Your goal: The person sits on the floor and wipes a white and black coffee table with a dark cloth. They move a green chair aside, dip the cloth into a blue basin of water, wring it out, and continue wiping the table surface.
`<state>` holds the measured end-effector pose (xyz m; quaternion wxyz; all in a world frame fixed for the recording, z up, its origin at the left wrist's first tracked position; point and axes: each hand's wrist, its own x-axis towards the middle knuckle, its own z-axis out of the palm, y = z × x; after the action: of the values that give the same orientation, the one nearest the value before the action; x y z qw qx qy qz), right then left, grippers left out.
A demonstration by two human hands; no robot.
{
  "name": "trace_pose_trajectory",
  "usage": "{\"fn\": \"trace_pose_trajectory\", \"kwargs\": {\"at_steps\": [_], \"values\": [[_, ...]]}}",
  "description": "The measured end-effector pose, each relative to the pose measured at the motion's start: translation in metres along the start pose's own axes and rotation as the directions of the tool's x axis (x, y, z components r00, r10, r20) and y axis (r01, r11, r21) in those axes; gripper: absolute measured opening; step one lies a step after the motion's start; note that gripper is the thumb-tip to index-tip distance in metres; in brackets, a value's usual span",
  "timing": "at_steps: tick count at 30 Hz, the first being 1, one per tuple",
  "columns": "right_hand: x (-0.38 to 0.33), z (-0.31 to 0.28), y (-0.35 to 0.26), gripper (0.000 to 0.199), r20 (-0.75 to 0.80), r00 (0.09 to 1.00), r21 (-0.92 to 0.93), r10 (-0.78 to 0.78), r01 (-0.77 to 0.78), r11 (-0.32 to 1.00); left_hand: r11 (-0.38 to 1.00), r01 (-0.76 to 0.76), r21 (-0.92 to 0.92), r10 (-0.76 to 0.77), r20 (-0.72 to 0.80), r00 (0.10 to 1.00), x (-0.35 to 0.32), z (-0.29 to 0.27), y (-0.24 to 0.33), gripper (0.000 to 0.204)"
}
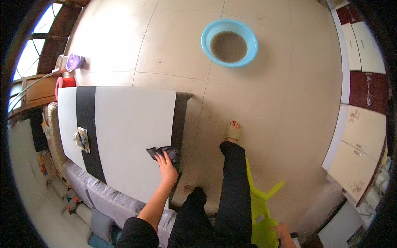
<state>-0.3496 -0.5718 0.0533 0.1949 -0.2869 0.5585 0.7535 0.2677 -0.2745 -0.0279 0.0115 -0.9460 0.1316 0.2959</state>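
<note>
1. My left hand [167,168] lies flat and open, palm down and fingers spread, pressing on a dark grey cloth [164,152] without gripping it
2. The cloth is crumpled and sits on the white tabletop [128,132], close to the table's right edge, where a dark band runs along the side
3. My fingertips rest on the cloth's near part; the rest of it sticks out beyond them toward the middle of the table
4. My right hand [284,235] is low at the bottom edge of the view, touching the lime green plastic chair [259,206]; so little of it shows that I cannot tell whether it is open or closed
5. A wide black stripe [87,124] crosses the tabletop on its left part, and a small crumpled packet [81,139] lies on that stripe, well apart from the cloth
6. My legs in black trousers stretch out to the right of the table, and one foot [233,131] rests on the beige floor [269,95]
7. A light blue basin [229,42] holding murky brown water stands on the floor, well away from the table
8. A purple cup [75,62] and a red object [66,82] sit beyond the table's far left corner
</note>
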Motion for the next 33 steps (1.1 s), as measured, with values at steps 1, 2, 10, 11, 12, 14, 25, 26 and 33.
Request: {"fn": "trace_pose_trajectory", "kwargs": {"at_steps": [1, 2, 10, 11, 12, 14, 25, 26, 33], "values": [[-0.011, -0.015, 0.016, 0.046, -0.022, 0.999, 0.016, 0.023, -0.023, 1.0, 0.996, 0.024, -0.09, -0.03, -0.063, 0.998, 0.01, -0.009, 0.015, 0.072], [-0.03, -0.037, 0.027, 0.043, -0.069, 0.997, 0.082, 0.019, -0.013, 0.997, 0.982, 0.049, -0.183, -0.072, -0.121, 0.99, 0.022, -0.022, 0.034, 0.073], [-0.28, -0.283, 0.067, 0.025, -0.682, 0.728, 0.461, -0.07, 0.502, 0.732, 0.868, 0.252, -0.428, -0.302, -0.052, 0.952, 0.079, -0.06, 0.091, 0.075], [-0.316, -0.311, 0.06, 0.024, -0.749, 0.656, 0.432, -0.09, 0.587, 0.684, 0.835, 0.293, -0.465, -0.335, -0.008, 0.942, 0.081, -0.068, 0.094, 0.075], [-0.352, -0.334, 0.053, 0.024, -0.804, 0.585, 0.39, -0.111, 0.658, 0.644, 0.833, 0.289, -0.472, -0.33, -0.004, 0.944, 0.082, -0.071, 0.092, 0.075], [-0.419, -0.374, 0.03, 0.017, -0.937, 0.32, 0.177, -0.141, 0.783, 0.596, 0.826, 0.281, -0.489, -0.321, 0.002, 0.947, 0.083, -0.062, 0.085, 0.074], [-0.838, -0.5, -0.262, 0.012, -0.783, -0.303, -0.543, -0.543, 0.76, 0.358, 0.652, 0.497, -0.572, -0.555, 0.087, 0.827, 0.108, -0.089, 0.116, 0.07], [-0.871, -0.505, -0.307, 0.012, -0.765, -0.295, -0.541, -0.573, 0.777, 0.322, 0.609, 0.526, -0.594, -0.538, 0.178, 0.824, 0.107, -0.099, 0.116, 0.07], [-1.058, -0.463, -0.632, 0.022, -0.532, -0.141, -0.787, -0.835, 0.446, 0.426, 0.413, 0.646, -0.641, -0.494, 0.438, 0.751, 0.112, -0.133, 0.104, 0.072]]}}
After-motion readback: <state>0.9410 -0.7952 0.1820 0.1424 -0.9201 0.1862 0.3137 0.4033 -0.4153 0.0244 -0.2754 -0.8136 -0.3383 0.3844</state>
